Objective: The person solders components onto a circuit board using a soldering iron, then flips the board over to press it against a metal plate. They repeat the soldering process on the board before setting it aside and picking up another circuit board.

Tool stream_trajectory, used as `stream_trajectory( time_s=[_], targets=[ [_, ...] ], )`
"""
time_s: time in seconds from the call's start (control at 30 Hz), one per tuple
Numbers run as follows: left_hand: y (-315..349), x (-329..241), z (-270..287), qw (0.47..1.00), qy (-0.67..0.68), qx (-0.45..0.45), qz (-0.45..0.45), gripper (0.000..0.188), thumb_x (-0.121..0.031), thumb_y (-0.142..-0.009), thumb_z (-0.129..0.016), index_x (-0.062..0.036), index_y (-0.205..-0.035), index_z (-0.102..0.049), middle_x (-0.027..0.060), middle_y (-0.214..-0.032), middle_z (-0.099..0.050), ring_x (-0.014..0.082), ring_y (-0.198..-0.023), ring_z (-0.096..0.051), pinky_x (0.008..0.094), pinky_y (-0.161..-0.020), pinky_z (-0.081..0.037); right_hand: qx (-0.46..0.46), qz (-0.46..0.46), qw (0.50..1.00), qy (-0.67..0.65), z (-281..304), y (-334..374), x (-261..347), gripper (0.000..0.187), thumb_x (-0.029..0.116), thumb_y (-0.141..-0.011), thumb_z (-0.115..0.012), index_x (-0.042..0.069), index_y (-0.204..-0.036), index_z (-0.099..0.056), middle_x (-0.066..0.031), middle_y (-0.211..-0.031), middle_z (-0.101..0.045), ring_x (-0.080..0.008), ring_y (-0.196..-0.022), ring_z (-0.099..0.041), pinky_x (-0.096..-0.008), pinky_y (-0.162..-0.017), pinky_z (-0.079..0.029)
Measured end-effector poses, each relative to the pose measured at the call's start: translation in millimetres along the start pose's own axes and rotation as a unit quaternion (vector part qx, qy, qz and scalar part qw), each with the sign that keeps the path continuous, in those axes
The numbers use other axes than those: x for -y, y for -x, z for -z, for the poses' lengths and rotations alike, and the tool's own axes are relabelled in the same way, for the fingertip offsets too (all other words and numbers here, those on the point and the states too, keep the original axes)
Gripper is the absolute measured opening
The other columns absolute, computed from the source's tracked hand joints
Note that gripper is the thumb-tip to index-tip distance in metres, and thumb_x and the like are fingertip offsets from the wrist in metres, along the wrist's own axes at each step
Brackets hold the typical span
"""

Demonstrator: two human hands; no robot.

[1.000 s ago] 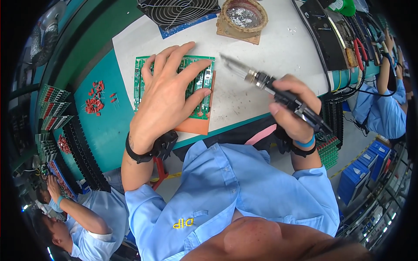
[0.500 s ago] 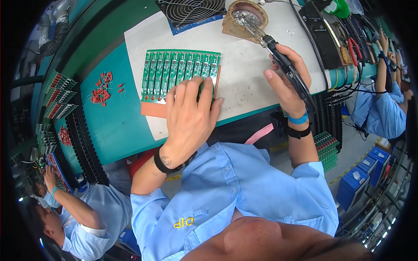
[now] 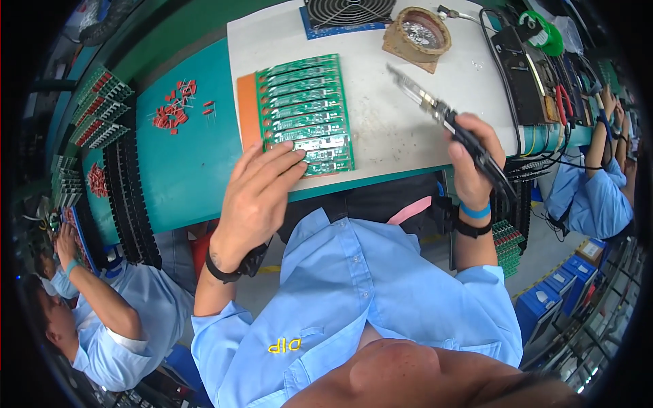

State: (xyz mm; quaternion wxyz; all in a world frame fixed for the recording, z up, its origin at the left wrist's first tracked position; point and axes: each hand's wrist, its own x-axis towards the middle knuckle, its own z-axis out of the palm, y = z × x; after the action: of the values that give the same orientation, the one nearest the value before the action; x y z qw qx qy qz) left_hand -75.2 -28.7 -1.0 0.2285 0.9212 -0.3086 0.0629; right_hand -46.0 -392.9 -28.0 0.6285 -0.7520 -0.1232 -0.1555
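A green circuit board panel (image 3: 306, 102), made of several narrow boards side by side, lies on an orange backing sheet (image 3: 249, 109) that shows along its left side. My left hand (image 3: 255, 194) rests on the panel's near left corner with its fingers stretched out over the boards; its thumb is hidden. In my right hand (image 3: 479, 160) is a soldering iron (image 3: 457, 128) with a black handle, held like a pen. Its metal tip points up and left, in the air between the panel and a round brown pot (image 3: 416, 32) containing silvery bits.
Red components with wire leads (image 3: 173, 109) lie on the green mat at left. Stacked boards (image 3: 102, 102) and a black rack (image 3: 122, 197) stand beyond. A fan (image 3: 350, 10) sits at the back. At right are red-handled pliers (image 3: 564, 105) and a green spool (image 3: 546, 34). Co-workers sit on both sides.
The panel and its orange sheet have turned about a quarter turn clockwise, with my left hand on them. The soldering iron's tip has come away from the brown pot. The view has shifted slightly.
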Motion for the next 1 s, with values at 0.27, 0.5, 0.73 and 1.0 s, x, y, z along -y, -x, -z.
stream_trajectory(
  time_s=[0.27, 0.5, 0.73, 1.0],
  targets=[
    [4, 19, -7, 0.990, 0.094, -0.088, 0.047, 0.042, -0.006, -0.081, -0.081, -0.0013, -0.123, -0.076, 0.0178, -0.141, -0.068, 0.0407, -0.142, -0.057, 0.0568, -0.122, -0.040, 0.194, 0.009, 0.980, -0.048, -20, 13, 48, 0.038, 0.004, -0.081, -0.084, -0.006, -0.116, -0.072, -0.0136, -0.092, -0.072, -0.0203, -0.079, -0.067, -0.0319, -0.074, -0.053],
    [7, 17, -17, 0.993, 0.041, -0.098, 0.058, 0.047, -0.013, -0.080, -0.085, -0.0012, -0.125, -0.075, 0.0175, -0.142, -0.068, 0.0407, -0.141, -0.058, 0.0575, -0.121, -0.040, 0.242, 0.002, 0.970, -0.005, -25, 17, 56, 0.044, -0.001, -0.072, -0.083, -0.006, -0.114, -0.073, -0.0134, -0.087, -0.071, -0.0240, -0.077, -0.067, -0.0333, -0.071, -0.051],
    [8, 16, -20, 0.991, 0.043, -0.107, 0.062, 0.045, -0.012, -0.081, -0.085, -0.0011, -0.123, -0.076, 0.0169, -0.141, -0.069, 0.0395, -0.140, -0.059, 0.0565, -0.120, -0.042, 0.243, 0.002, 0.970, 0.013, -29, 17, 55, 0.039, 0.004, -0.076, -0.083, -0.006, -0.112, -0.072, -0.0133, -0.086, -0.070, -0.0237, -0.077, -0.065, -0.0348, -0.071, -0.050],
    [7, 15, -19, 0.991, 0.044, -0.106, 0.068, 0.044, -0.012, -0.080, -0.085, -0.0012, -0.122, -0.076, 0.0165, -0.141, -0.069, 0.0390, -0.140, -0.059, 0.0560, -0.119, -0.042, 0.249, 0.002, 0.968, 0.020, -30, 15, 59, 0.038, 0.007, -0.078, -0.083, -0.006, -0.112, -0.071, -0.0133, -0.087, -0.070, -0.0230, -0.077, -0.064, -0.0351, -0.071, -0.049]
  ],
)
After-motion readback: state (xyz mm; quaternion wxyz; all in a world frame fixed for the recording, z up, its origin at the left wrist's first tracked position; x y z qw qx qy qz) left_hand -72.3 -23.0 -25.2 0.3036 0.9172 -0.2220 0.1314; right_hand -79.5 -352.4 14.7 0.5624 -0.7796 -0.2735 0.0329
